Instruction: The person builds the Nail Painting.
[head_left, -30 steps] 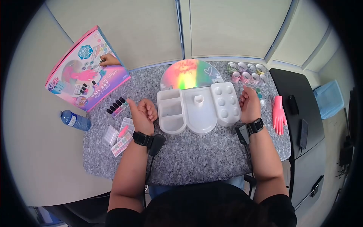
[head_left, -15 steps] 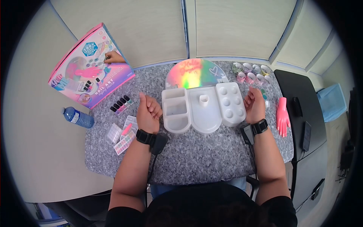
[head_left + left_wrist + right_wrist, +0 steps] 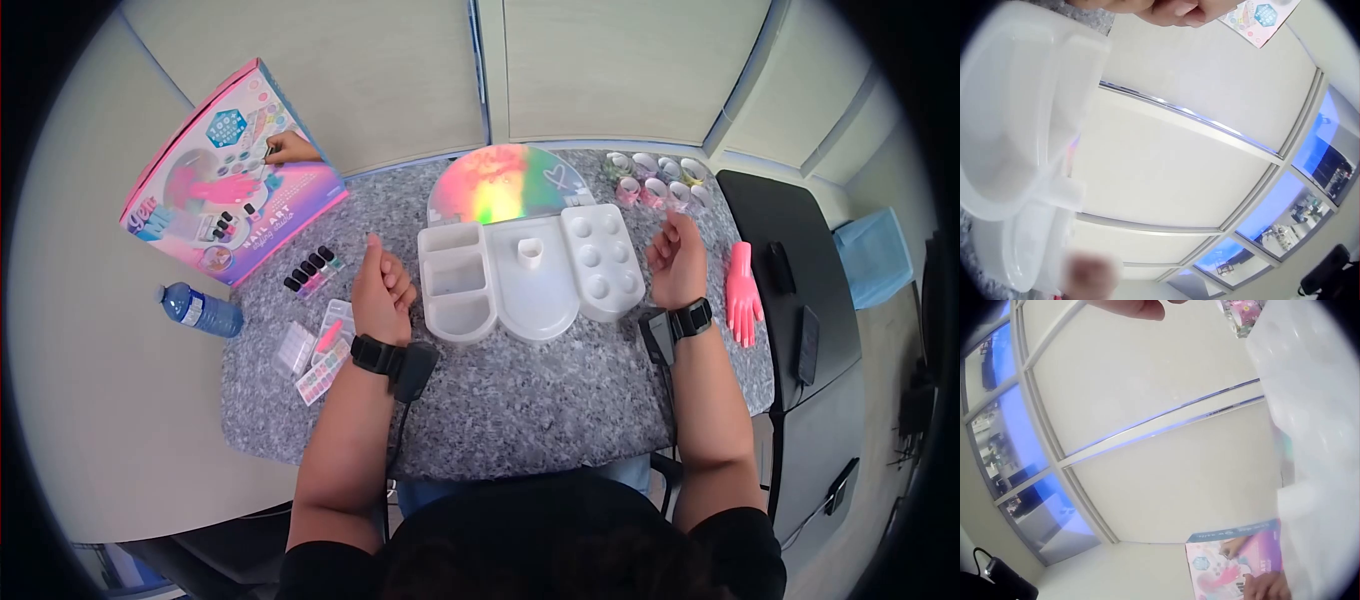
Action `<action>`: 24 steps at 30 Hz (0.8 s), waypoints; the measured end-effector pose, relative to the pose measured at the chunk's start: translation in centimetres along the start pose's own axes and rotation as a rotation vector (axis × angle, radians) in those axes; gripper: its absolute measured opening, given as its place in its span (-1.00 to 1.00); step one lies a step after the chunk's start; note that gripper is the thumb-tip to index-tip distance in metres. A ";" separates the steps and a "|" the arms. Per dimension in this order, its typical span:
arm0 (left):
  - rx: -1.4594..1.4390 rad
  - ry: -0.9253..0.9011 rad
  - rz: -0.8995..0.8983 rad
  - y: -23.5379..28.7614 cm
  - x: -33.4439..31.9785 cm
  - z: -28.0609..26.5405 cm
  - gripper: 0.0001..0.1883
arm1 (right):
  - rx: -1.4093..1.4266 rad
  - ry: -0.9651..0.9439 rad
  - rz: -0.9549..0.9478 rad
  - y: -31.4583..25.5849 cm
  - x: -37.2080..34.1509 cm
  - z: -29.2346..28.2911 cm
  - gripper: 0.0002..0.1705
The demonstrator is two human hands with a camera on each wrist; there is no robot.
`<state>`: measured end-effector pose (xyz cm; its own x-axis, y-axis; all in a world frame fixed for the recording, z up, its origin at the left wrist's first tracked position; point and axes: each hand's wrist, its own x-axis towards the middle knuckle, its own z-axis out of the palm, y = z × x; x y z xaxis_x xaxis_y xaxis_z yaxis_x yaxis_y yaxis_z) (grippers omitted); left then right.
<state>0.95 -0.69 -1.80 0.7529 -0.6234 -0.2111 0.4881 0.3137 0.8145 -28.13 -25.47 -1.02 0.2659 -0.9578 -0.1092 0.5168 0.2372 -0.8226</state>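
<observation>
1. The white tray (image 3: 540, 305) sits mid-table; a broad stretch of speckled grey tabletop (image 3: 530, 410) runs from its front to the near edge.
2. A narrow gap parts its left side from the left hand (image 3: 383, 300), whose fingers curl loosely around nothing, thumb pointing to the far side.
3. The right hand (image 3: 680, 265) is just beside the tray's right side, fingers half bent, holding nothing; past it, a pink model hand (image 3: 742, 295) lies near the table's right edge.
4. The tray's long axis runs left to right; its rounded fronts point to the near side (3 compartments left, 6 round wells right).
5. A rainbow panel (image 3: 505, 190) stands at its back, facing the near side.
</observation>
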 end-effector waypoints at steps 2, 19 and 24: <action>-0.003 0.022 -0.013 0.1 -0.2 0.2 -0.53 | 0.008 0.000 -0.018 -0.5 0.2 -0.2 -0.65; 0.487 -0.261 0.170 -1.1 0.1 -0.6 -0.55 | -1.771 -0.112 -0.689 -6.7 4.7 -3.8 -0.73; 0.569 -0.352 0.125 -1.0 0.4 -1.3 -0.37 | -2.033 -0.165 -0.312 -6.4 7.4 -2.6 -0.69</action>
<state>1.32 -0.33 -3.40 0.5531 -0.8330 0.0129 0.0263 0.0329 0.9991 -31.57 -34.52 1.94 0.4814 -0.8736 0.0711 -0.8653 -0.4866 -0.1201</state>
